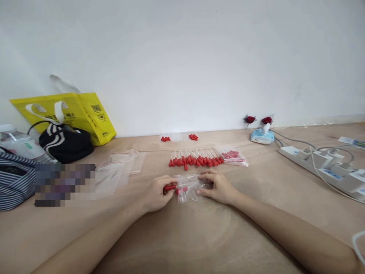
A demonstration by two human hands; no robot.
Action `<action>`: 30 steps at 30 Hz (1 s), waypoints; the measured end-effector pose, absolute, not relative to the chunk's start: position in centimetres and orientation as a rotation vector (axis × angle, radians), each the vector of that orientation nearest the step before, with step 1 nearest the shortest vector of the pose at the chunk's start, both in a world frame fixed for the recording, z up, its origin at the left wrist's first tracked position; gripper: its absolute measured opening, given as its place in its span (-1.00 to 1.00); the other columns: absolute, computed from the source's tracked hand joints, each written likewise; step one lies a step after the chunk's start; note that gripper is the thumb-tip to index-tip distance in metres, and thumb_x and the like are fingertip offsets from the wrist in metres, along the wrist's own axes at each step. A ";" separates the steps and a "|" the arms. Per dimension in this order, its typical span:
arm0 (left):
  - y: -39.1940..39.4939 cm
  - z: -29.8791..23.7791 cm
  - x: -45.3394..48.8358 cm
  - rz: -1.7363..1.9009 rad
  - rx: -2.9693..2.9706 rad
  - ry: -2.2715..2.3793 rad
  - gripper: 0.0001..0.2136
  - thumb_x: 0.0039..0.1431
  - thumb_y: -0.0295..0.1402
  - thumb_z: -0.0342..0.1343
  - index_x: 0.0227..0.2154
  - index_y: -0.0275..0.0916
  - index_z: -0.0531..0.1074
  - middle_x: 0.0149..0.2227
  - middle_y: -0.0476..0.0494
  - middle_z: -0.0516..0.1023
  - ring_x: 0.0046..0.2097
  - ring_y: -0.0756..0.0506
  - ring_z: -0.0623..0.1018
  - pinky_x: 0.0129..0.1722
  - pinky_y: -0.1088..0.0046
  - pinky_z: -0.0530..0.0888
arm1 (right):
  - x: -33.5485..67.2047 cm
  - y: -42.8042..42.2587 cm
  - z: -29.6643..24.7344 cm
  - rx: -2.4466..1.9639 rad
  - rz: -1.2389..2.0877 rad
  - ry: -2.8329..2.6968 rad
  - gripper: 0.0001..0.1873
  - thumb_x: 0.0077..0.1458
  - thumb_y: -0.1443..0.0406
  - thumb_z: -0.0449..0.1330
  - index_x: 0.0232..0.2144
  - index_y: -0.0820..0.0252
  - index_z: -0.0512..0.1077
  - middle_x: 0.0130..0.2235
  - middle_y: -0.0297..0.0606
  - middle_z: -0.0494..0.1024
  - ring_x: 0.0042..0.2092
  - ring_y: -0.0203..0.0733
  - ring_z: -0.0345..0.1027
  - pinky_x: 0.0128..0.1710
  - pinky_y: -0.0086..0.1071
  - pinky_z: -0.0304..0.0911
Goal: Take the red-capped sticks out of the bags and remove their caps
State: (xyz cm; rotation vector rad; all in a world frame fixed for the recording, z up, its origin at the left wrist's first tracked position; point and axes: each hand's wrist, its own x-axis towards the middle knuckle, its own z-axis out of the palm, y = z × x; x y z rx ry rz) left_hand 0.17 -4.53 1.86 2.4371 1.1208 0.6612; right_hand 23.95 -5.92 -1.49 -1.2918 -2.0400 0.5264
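My left hand (160, 193) is closed on a dropper with a red rubber bulb (169, 188). The dropper's thin tip points right, at the clear plastic bag (190, 191); whether it is inside cannot be told. Another red piece (181, 190) shows in or behind the bag. On the bag's right side, my right hand (217, 186) grips the film between thumb and fingers. Beyond both hands lies a row of red-bulbed droppers (196, 160), pale stems pointing to the wall. A stack of clear bags with red droppers (232, 155) adjoins the row's right end.
Flat zip bags (118, 171) lie to the left. Two small groups of red bulbs (165, 139) rest near the wall. A yellow bag (97, 118) and black pouch (65, 142) stand back left. Tissues (261, 137) and a power strip with cables (325, 163) occupy the right.
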 end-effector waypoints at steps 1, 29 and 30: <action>-4.5 1.8 0.3 0.663 2.408 1.135 -0.74 -0.06 -0.50 -0.01 -0.28 -0.25 0.46 -0.30 -0.12 0.51 -0.29 -0.05 0.47 -0.27 0.48 0.38 | 23.9 -5.9 -1.5 -1.296 0.525 -2.038 -0.53 -0.21 0.11 0.28 -0.23 0.25 0.45 -0.21 -0.13 0.39 -0.23 -0.17 0.31 -0.27 -0.31 0.27; -4.9 3.9 -0.9 0.309 2.371 1.302 -0.72 -0.04 -0.45 -0.04 -0.25 -0.21 0.45 -0.31 -0.06 0.54 -0.31 -0.06 0.48 -0.29 0.48 0.35 | 23.7 -6.0 -1.4 -1.259 0.535 -2.049 -0.54 -0.17 0.12 0.25 -0.20 0.26 0.45 -0.18 -0.11 0.40 -0.21 -0.17 0.31 -0.27 -0.34 0.27; -4.8 4.2 -1.9 0.272 2.372 1.383 -0.72 -0.06 -0.45 -0.03 -0.26 -0.21 0.46 -0.32 -0.07 0.54 -0.30 -0.08 0.48 -0.28 0.46 0.35 | 23.7 -6.0 -1.4 -1.260 0.531 -2.048 -0.55 -0.17 0.13 0.26 -0.21 0.26 0.46 -0.19 -0.11 0.41 -0.21 -0.16 0.31 -0.26 -0.34 0.27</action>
